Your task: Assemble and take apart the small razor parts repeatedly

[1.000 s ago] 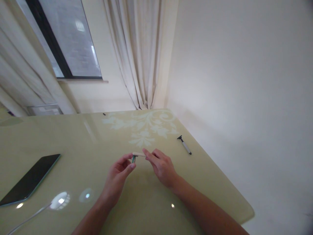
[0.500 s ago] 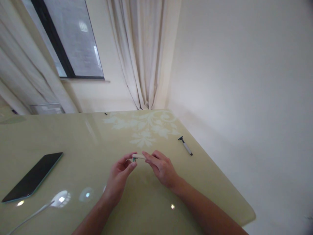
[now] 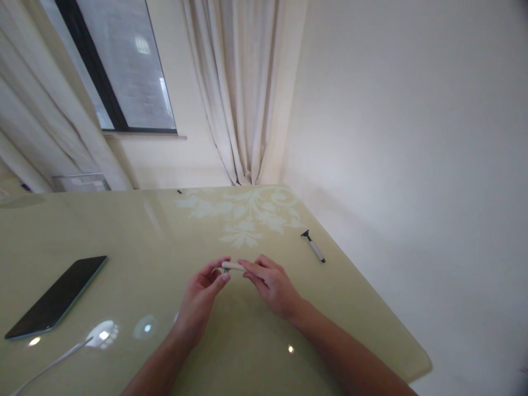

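Observation:
A slim cream-coloured stick [image 3: 234, 266], perhaps a handle, lies roughly level above the table. Its right end is pinched in the fingers of my right hand [image 3: 270, 281]. My left hand [image 3: 203, 294] has thumb and forefinger closed round a small piece with some green on it [image 3: 226, 270], right at the stick's left end. Whether the piece and the stick are joined I cannot tell, and the left fingers hide part of it. To the right of my hands lies a razor [image 3: 313, 247] with a black head and grey handle.
On the left of the pale green glossy table [image 3: 256, 357] lie a dark tablet [image 3: 58, 297] and a white cable [image 3: 53, 364]. A tiny dark object [image 3: 179, 192] sits at the far edge. Behind are a curtain [image 3: 243, 110] and a wall [image 3: 404, 137] along the right side.
The stick's left end has dipped slightly, and my right fingers have shifted a little to the left along it. My left hand stays nearly in place.

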### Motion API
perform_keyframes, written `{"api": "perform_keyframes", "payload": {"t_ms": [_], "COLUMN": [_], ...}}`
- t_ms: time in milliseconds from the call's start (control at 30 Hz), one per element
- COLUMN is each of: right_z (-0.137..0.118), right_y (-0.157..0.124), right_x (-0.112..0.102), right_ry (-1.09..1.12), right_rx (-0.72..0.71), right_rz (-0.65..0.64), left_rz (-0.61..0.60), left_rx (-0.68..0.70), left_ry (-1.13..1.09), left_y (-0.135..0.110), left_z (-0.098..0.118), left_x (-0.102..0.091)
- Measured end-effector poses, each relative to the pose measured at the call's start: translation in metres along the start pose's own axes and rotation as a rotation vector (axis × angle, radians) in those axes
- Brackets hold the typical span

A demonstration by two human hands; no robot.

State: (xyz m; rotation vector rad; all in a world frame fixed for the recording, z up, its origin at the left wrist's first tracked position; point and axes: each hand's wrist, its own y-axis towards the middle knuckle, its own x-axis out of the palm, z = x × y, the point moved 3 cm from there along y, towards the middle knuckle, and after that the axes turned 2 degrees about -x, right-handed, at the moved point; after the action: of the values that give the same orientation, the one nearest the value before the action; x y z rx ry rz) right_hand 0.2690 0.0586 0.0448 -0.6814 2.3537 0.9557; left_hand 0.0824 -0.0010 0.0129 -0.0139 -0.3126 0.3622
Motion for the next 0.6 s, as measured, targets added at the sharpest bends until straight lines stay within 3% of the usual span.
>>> {"api": "perform_keyframes", "payload": {"t_ms": [133, 300, 367, 600], "right_z": [0.001, 0.006, 0.003, -0.010], "right_y": [0.002, 0.001, 0.000, 0.000], "right_x": [0.001, -0.005, -0.004, -0.002], "right_ry": [0.120, -0.165, -0.198, 0.072], "right_rx": [0.006, -0.028, -0.060, -0.023], "right_rz": [-0.047, 0.103, 0.081, -0.082], "left_rz": [0.005, -0.023, -0.018, 0.025], "left_rx": [-0.017, -0.031, -0.036, -0.048], "left_ry": [-0.019, -0.004, -0.017, -0.059], "left_y": [0.001, 0.000, -0.001, -0.003], "left_z": [0.001, -0.007, -0.005, 0.008], "left_x": [-0.002, -0.001, 0.001, 0.004]}}
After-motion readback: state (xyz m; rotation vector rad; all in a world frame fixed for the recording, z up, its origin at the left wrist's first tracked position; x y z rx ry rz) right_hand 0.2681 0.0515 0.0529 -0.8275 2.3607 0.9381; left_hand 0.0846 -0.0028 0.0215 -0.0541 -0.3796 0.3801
